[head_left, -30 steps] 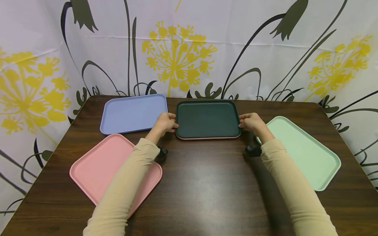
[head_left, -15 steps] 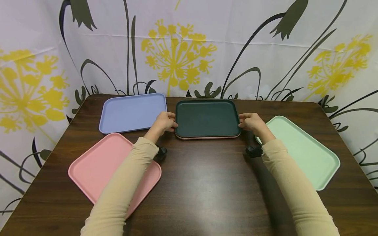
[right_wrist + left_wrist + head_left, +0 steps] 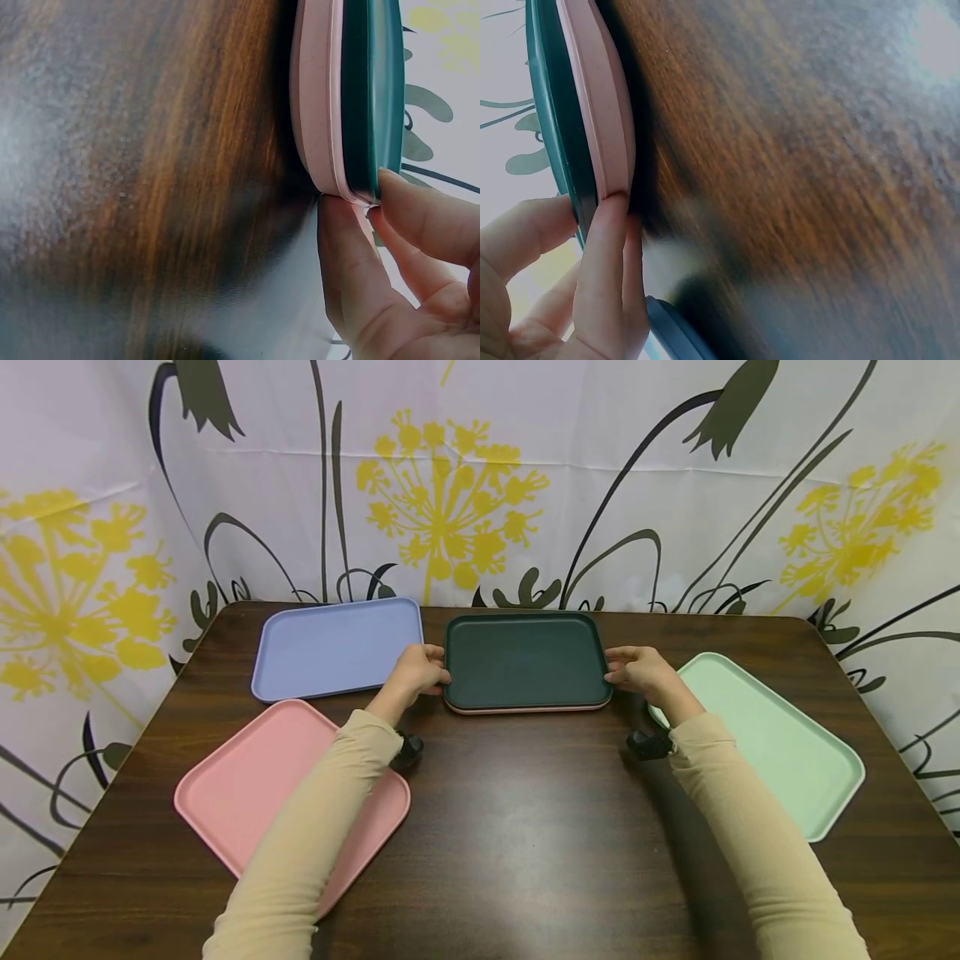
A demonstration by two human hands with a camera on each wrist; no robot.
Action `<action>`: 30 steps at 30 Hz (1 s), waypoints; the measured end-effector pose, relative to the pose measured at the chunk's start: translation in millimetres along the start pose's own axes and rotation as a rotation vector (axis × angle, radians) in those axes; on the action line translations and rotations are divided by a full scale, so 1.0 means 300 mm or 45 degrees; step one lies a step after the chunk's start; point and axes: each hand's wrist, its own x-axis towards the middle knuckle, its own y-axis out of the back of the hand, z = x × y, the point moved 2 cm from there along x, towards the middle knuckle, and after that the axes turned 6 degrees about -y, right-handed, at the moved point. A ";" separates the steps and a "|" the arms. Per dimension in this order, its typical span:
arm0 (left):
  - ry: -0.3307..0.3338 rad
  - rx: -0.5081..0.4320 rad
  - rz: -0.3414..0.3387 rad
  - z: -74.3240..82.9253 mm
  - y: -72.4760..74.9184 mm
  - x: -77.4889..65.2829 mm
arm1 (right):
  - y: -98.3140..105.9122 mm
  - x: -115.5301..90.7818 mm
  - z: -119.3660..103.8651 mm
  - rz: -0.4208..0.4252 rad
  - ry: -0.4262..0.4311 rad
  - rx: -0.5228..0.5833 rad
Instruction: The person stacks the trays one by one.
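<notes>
A dark green tray (image 3: 528,660) lies stacked on a pale pink tray (image 3: 609,112) at the back middle of the table. Only the pink one's edge shows under the green. My left hand (image 3: 417,672) pinches the stack's left end, its thumb (image 3: 529,234) at the green rim and its fingers against the pink edge. At the opposite end, my right hand (image 3: 641,673) does likewise, with the thumb (image 3: 431,214) at the green rim and fingers at the pink edge below. The wrist views show the near corner of the stack at each hand.
A blue tray (image 3: 337,647) lies at the back left. Nearer on the left is a larger pink tray (image 3: 258,777), partly under my left sleeve. To the right, a mint green tray (image 3: 780,752) lies at an angle beside my right arm. A flowered cloth (image 3: 480,485) hangs behind the table.
</notes>
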 end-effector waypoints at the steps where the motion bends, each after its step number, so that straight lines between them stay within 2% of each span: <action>1: 0.000 0.003 0.003 0.000 -0.001 0.000 | 0.001 0.001 0.003 -0.001 0.003 -0.005; 7: 0.003 0.003 0.024 -0.006 -0.002 0.000 | 0.005 -0.004 0.011 0.005 0.016 0.006; 8: -0.005 0.002 0.034 -0.021 -0.002 0.017 | 0.007 -0.005 0.012 0.004 0.022 0.013; 14: -0.007 0.011 0.049 -0.023 -0.004 0.011 | 0.037 -0.015 0.021 -0.015 0.053 0.063; 15: 0.002 0.014 0.045 -0.010 -0.004 -0.006 | 0.045 -0.018 0.023 -0.021 0.055 0.072; 24: 0.011 0.005 0.039 -0.016 -0.007 -0.001 | 0.157 -0.073 0.058 -0.020 0.077 0.034; 30: 0.017 0.001 0.053 -0.017 -0.009 -0.008 | 0.254 -0.109 0.094 -0.023 0.094 0.165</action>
